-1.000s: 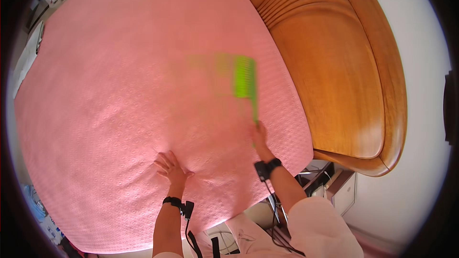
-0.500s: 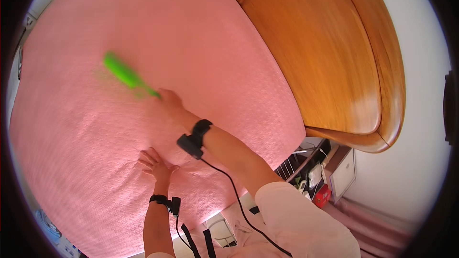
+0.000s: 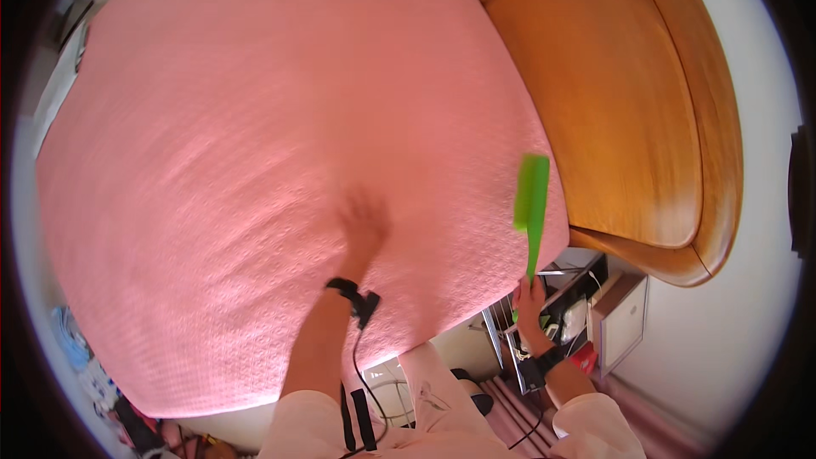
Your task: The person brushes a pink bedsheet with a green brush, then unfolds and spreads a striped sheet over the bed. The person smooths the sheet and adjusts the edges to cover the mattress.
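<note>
A bright green bed brush (image 3: pixel 532 195) is held by its handle in my right hand (image 3: pixel 529 299), at the bed's near right corner. Its long head points away from me, with the bristles facing left, close to the wooden headboard. My left hand (image 3: pixel 365 217) is over the middle of the pink quilted bedspread (image 3: pixel 212 119), fingers spread and a little smeared by motion. Nothing is in it. Shallow wrinkles run across the cloth to the left of this hand. Each wrist wears a black strap with a small box and cable.
A curved wooden headboard (image 3: pixel 612 102) borders the bed on the right. Below it stands a rack or small cabinet (image 3: pixel 625 323) with assorted items, including a red object (image 3: pixel 583 357). Pink curtain cloth (image 3: pixel 654 425) hangs near the lower right. Clothes (image 3: pixel 72 340) lie beyond the bed's lower left edge.
My right hand has swept the green brush from the left middle of the bed to its right edge, near the headboard. My left hand has moved right and farther from me.
</note>
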`<state>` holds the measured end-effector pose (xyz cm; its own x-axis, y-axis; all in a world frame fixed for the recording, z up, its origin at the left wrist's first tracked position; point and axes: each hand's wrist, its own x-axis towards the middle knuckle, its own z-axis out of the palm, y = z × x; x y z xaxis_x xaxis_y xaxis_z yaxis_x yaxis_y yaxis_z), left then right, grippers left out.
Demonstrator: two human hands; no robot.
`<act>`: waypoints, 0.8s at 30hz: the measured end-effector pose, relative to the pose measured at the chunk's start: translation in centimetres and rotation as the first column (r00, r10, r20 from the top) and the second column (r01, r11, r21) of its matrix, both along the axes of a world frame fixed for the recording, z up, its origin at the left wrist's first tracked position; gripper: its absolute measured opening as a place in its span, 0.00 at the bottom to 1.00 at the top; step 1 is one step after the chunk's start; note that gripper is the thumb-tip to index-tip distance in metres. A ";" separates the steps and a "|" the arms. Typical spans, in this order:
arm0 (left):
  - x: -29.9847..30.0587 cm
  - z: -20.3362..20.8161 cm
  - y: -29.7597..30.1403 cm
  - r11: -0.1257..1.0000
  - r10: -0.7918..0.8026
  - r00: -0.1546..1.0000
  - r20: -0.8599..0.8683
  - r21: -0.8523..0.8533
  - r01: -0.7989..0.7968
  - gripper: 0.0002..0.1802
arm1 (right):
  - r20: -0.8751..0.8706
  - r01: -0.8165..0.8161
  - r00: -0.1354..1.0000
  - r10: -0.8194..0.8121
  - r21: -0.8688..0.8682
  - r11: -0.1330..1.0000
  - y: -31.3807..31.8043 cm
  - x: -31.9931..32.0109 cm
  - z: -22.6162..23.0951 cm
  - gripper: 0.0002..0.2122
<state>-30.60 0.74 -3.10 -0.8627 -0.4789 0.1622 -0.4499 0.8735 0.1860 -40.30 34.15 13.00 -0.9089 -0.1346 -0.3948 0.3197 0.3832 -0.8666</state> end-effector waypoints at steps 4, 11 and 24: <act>9.6 2.9 9.0 0.877 -0.337 0.930 0.145 0.408 0.254 0.37 | -0.148 -0.374 0.899 0.412 0.228 0.899 -11.1 -7.3 -0.3 0.09; 30.7 6.7 13.6 0.708 -0.637 0.739 0.218 0.546 0.449 0.30 | -0.196 -0.563 0.758 0.622 0.285 0.776 -23.1 -11.6 -8.2 0.13; 67.9 11.3 26.0 0.138 0.706 0.478 0.522 0.561 -0.816 0.08 | 0.227 -0.852 0.179 0.957 0.523 0.035 -17.8 10.1 -4.6 0.19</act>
<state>37.25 26.73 8.24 0.0308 -0.7882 -0.6147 -0.8675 -0.3265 0.3752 -30.20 16.34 8.44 -0.2422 -0.7615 -0.6012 -0.6962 0.5680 -0.4389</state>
